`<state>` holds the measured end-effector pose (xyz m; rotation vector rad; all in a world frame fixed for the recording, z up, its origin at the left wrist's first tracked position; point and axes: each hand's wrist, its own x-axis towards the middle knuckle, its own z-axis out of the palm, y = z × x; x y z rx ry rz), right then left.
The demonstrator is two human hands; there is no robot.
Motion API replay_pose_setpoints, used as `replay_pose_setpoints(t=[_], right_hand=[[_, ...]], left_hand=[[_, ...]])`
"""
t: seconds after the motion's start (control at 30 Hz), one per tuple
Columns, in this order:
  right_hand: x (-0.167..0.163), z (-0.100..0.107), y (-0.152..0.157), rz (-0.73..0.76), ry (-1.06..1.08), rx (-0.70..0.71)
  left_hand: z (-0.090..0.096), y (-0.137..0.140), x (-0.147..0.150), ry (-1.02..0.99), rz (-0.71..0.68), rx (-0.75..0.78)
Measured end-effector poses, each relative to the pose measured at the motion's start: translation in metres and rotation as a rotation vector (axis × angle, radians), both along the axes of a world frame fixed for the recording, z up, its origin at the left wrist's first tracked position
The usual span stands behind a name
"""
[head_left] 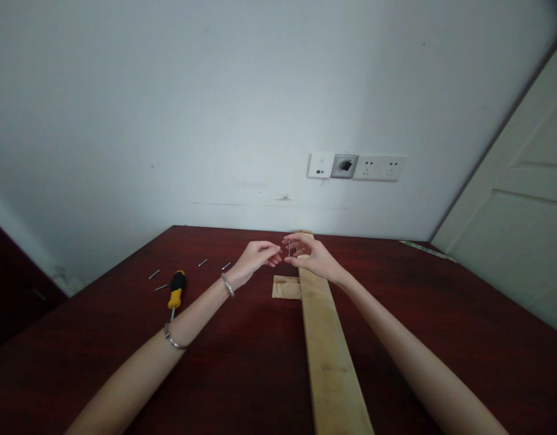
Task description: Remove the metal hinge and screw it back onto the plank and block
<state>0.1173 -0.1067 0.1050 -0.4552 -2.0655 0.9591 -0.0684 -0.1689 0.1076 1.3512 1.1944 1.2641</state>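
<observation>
My right hand [312, 257] pinches a thin metal screw [289, 248] upright between thumb and fingertip, above the far part of a long wooden board [326, 338]. Just left of the screw, my left hand [259, 258] has its thumb and forefinger pressed together; whether anything small is between them cannot be made out. A short wooden piece [286, 288] sticks out from the board's left side, below the hands. Left of my left forearm lies a screwdriver [176, 290] with a yellow and black handle, its shaft partly hidden by the arm.
Several loose screws [160, 287] lie on the dark red table [242, 362] around the screwdriver. Behind the table's far edge rises a white wall with sockets [378, 168]. A flat, pale strip [426, 249] lies at the far right edge, near a white door [523, 205].
</observation>
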Motion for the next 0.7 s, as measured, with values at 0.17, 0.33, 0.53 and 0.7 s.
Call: replay_pose_setpoints(t=[0.17,0.33,0.53,0.7], right_hand=[[-0.002,-0.004,0.001,-0.047,-0.094,0.152],[-0.004,-0.002,-0.006,-0.026,-0.185,0.325],[-0.007,0.003,-0.015,-0.042,-0.227,0.416],[-0.006,0.0,-0.014,-0.053,-0.242,0.446]], left_hand=[[0.002,-0.002,0.002,-0.042,-0.02,-0.011],[0.003,-0.004,0.004,-0.006,-0.031,0.016],[0.006,-0.007,0.005,0.055,-0.005,0.007],[0.006,-0.006,0.004,0.048,-0.002,-0.001]])
